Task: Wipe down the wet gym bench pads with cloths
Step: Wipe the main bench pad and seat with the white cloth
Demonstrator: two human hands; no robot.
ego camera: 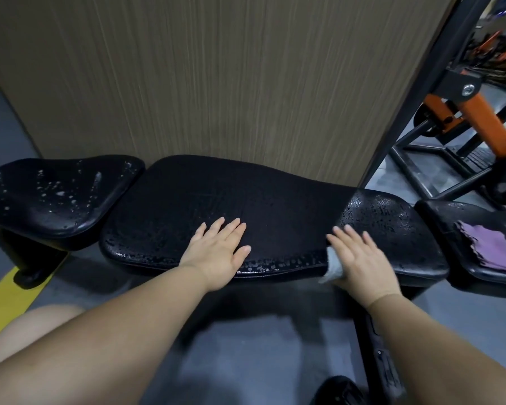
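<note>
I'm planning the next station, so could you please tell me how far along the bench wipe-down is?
Done: the middle of the long pad looks matte and mostly dry. In hand: the right hand presses a grey cloth at its front edge; the left hand rests flat on it. Left: droplets on the seat pad and on the long pad's right end and front rim. A purple cloth waits at far right.

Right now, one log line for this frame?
left hand: flat on long pad | right hand: presses grey cloth on it | seat pad: droplets | purple cloth: lying on far-right pad
</note>
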